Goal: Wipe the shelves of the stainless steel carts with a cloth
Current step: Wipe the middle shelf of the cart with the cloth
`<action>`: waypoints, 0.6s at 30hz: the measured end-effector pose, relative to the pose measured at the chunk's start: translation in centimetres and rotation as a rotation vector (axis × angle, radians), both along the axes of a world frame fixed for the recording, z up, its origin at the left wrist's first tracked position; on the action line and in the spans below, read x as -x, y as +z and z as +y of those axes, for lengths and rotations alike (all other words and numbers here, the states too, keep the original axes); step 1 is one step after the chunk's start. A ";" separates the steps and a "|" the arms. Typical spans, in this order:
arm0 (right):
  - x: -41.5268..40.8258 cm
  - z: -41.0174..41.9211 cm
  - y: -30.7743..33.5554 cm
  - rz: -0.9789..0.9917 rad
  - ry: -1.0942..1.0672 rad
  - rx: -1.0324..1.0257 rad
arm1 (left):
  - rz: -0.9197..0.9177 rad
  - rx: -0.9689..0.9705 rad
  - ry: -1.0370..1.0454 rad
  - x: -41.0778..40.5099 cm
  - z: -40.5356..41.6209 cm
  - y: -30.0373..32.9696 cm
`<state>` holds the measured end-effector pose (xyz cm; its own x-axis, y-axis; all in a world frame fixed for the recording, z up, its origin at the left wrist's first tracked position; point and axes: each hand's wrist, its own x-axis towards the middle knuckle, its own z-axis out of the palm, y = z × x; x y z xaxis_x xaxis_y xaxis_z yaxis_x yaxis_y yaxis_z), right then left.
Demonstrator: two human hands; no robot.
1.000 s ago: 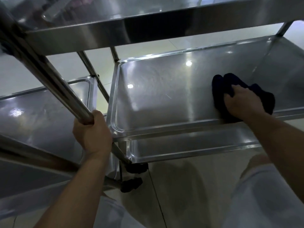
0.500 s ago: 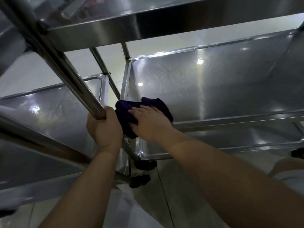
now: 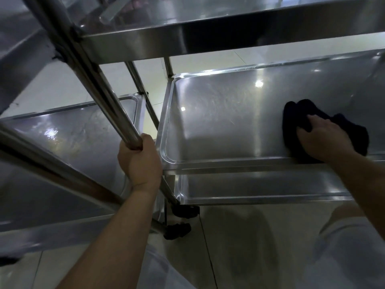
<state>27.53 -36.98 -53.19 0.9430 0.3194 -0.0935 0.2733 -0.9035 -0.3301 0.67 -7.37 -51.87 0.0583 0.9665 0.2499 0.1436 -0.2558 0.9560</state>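
A dark cloth [image 3: 300,113] lies bunched on the middle shelf [image 3: 225,113] of a stainless steel cart, near its front edge at the right. My right hand [image 3: 323,140] presses flat on the cloth, fingers spread over it. My left hand [image 3: 139,159] is closed around the cart's upright steel post [image 3: 100,86] at the shelf's front left corner. The cart's top shelf [image 3: 229,38] runs overhead, and the bottom shelf [image 3: 260,188] shows just beneath the middle one.
A second steel cart's shelf [image 3: 68,140] stands close on the left, with a slanted bar [image 3: 52,172] across it. Black caster wheels [image 3: 179,230] sit on the pale tiled floor [image 3: 239,247]. My light-coloured trouser leg [image 3: 350,251] is at the lower right.
My right hand slid the cloth from the shelf's front left corner, beside my left hand, back across to the right side. My left hand kept its grip on the post.
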 end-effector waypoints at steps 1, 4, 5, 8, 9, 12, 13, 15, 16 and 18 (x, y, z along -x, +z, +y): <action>1.1 2.3 -0.2 -0.026 0.080 -0.016 | -0.004 0.002 0.000 0.0 0.0 0.0; 4.8 11.2 -0.7 -0.089 0.295 -0.099 | -0.027 -0.001 0.007 -0.1 0.1 -0.2; 6.0 14.5 -0.7 -0.091 0.334 -0.115 | -0.024 -0.007 0.006 -0.1 0.2 -0.2; 8.8 23.9 -0.4 -0.025 0.421 -0.105 | -0.016 -0.010 -0.010 -0.1 0.2 -0.3; 9.5 26.6 -0.3 0.001 0.472 -0.104 | -0.017 -0.023 -0.007 -0.1 0.3 -0.3; 11.9 32.1 0.2 0.084 0.681 -0.072 | -0.008 -0.063 0.005 -0.2 0.2 -0.4; 12.5 32.8 0.2 0.096 0.732 -0.065 | -0.012 -0.060 0.007 -0.3 0.2 -0.4; 13.3 32.0 0.1 0.066 0.791 -0.094 | -0.017 -0.045 0.011 -0.2 0.3 -0.3; 13.8 30.8 -0.2 0.043 0.822 -0.129 | -0.013 -0.046 0.013 -0.2 0.3 -0.3; 15.0 27.8 -0.9 0.036 0.914 -0.179 | -0.001 -0.060 0.023 -0.1 0.4 -0.4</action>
<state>12.56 -9.18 -54.10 0.3156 0.9489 0.0047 0.8406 -0.2772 -0.4654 0.82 -6.95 -52.27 0.0357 0.9508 0.3078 0.1493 -0.3096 0.9391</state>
